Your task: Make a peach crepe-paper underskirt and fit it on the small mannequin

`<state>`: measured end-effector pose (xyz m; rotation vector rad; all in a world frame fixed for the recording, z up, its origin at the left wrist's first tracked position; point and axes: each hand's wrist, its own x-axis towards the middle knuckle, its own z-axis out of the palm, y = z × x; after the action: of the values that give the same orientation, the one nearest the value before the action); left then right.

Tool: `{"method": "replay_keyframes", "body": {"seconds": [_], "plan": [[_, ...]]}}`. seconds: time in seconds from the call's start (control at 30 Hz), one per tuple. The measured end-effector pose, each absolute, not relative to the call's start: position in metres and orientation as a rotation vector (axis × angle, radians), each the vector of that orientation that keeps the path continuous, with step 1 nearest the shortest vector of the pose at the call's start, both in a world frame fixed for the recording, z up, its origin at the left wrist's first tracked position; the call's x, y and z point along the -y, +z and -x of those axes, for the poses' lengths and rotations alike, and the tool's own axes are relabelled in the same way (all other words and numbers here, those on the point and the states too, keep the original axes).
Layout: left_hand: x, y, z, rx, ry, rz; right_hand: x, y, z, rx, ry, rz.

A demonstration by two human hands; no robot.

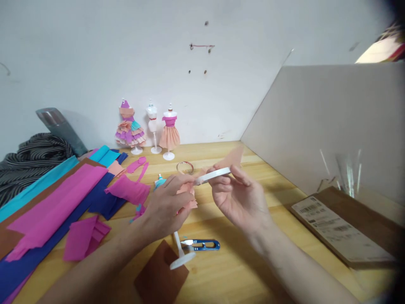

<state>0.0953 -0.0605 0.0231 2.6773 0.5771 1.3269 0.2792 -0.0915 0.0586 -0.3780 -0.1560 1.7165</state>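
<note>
My left hand (169,202) is closed around a small white dress form, tilted off the table, with its round base (182,261) showing below and a bit of turquoise (160,181) at its top. Ruffled peach crepe paper (190,200) shows at my fingers; the rest of the form is hidden. Between the thumb and fingers of my right hand (242,196) is a thin white roll of tape (215,174), its left end close to my left fingertips. Behind it sticks up a pale peach piece (232,158). Blue thread snips (204,245) lie below the hands.
Three small dress forms stand by the wall, one in a layered dress (129,131). Pink (63,198), blue and brown crepe paper covers the left side. A brown square (161,274) lies in front, a tape ring (185,167) behind, a cardboard parcel (341,228) at right.
</note>
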Motion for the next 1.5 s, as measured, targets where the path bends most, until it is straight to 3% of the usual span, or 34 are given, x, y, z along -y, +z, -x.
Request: {"method": "replay_keyframes", "body": {"seconds": [0.17, 0.4, 1.5], "plan": [[0.057, 0.025, -0.094, -0.598, 1.338, -2.603, 0.094, 0.06, -0.28, 0.13, 1.728, 0.452], [0.06, 0.034, -0.1, -0.445, 0.932, -2.371, 0.096, 0.048, -0.279, 0.22, 1.853, 0.452], [0.058, 0.027, -0.117, -0.526, 1.049, -2.391, 0.11, 0.032, -0.288, 0.28, 1.821, 0.344]]}}
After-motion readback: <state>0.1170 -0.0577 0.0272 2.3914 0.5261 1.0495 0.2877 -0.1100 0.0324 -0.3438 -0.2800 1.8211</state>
